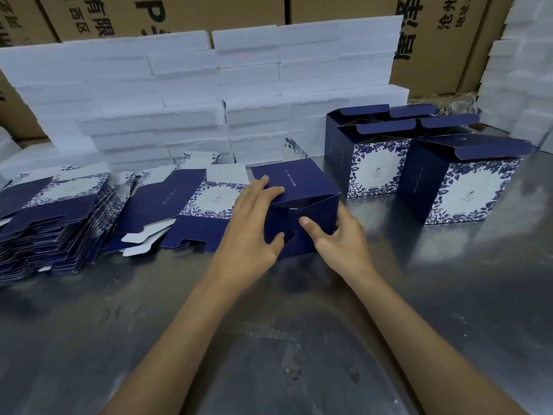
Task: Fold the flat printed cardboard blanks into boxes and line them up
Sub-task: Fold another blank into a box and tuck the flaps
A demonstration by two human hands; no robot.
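Note:
A navy cardboard box lies on its side at the table's middle, its bottom flaps turned toward me. My left hand grips its left side, fingers over the top edge and thumb on a bottom flap. My right hand holds the right side, thumb pressing a flap inward. Flat blue-and-white printed blanks lie just to the left, beside a thick stack of blanks. Three folded boxes with open lids stand at the right: a front box, a middle box and a box behind.
A wall of white foam blocks runs along the back of the metal table. Brown shipping cartons stand behind it. More white foam is piled at the far right.

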